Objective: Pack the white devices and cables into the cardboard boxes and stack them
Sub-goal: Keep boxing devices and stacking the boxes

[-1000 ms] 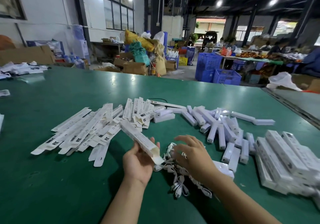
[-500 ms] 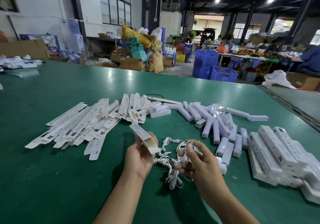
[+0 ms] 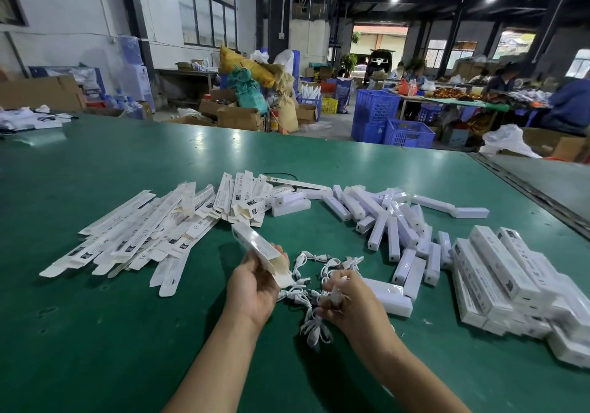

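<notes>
Slim cardboard box, tangled white cables.
Left hand grips the box; right hand, earlier spread, now pinches one cable.

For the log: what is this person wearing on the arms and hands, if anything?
Nothing that shows. The left hand and right hand are bare, without gloves. The left forearm and right forearm are uncovered down to the picture's bottom edge: no sleeves, watch or wristband. No ring can be made out, though some fingers are hidden.
</notes>
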Tool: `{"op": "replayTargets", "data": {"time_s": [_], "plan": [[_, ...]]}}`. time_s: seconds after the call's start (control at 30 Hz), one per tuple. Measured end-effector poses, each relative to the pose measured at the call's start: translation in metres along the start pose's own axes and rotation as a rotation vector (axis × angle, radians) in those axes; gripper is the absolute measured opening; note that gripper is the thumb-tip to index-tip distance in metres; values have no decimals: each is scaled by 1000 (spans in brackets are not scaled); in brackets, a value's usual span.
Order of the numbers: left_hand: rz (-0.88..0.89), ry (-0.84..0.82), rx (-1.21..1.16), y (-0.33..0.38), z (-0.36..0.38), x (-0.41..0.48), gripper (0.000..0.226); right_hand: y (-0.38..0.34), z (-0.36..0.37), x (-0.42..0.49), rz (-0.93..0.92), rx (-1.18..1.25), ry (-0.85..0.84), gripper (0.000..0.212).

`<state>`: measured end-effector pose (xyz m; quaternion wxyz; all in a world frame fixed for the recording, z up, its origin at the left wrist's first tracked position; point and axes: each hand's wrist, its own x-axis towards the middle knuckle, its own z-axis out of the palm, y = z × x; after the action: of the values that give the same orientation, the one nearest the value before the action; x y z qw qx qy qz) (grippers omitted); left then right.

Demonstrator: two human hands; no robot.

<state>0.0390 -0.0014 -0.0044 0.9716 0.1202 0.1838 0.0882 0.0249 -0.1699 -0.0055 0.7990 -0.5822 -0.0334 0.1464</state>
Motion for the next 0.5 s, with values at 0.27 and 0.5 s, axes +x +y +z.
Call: {"op": "replayTargets", "data": {"time_s": [0.27, 0.5], "plan": [[80, -7, 169, -5, 0, 3, 24, 4, 0, -7, -55, -242, -82, 18], [118, -142, 210, -7, -2, 0, 24, -7, 2, -10, -71, -102, 17, 41]]}}
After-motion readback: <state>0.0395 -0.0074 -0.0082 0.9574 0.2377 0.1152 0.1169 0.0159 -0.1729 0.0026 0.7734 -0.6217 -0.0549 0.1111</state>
